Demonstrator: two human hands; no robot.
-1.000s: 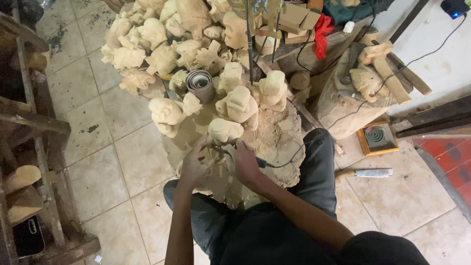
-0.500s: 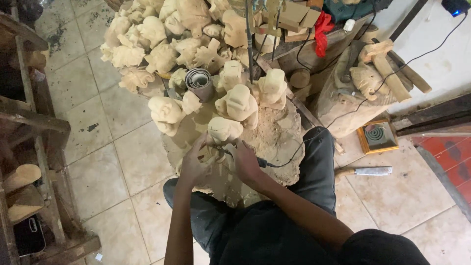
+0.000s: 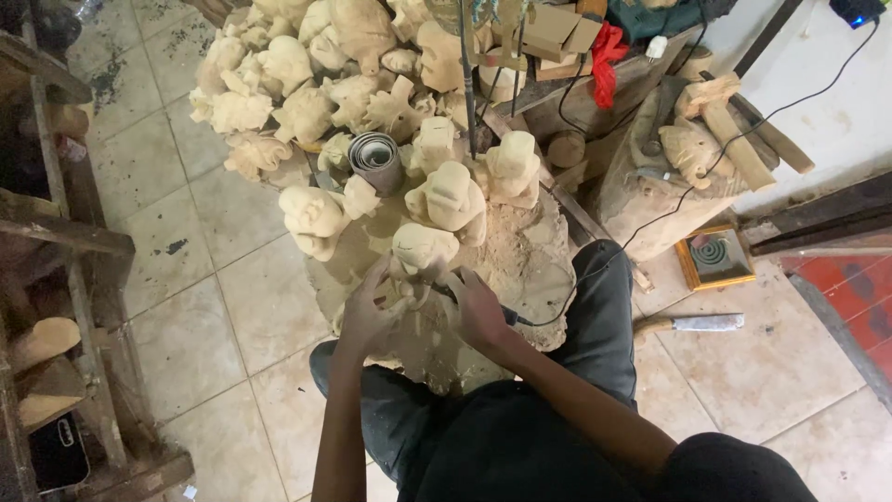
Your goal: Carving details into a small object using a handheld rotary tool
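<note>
Both hands unmoved, wooden carving (image 3: 409,296) between left fingers (image 3: 376,279) and right hand (image 3: 476,307).

carving (image 3: 420,253): pale, unfinished wood figure with a rounded head, dusty and matte
pose: upright, head end pointing away from the person
place: on a sawdust-covered wooden block in front of the person's knees, just before a heap of similar pale carvings
tool (image 3: 506,316): thin, dark, corded, its tip at the carving's base
</note>
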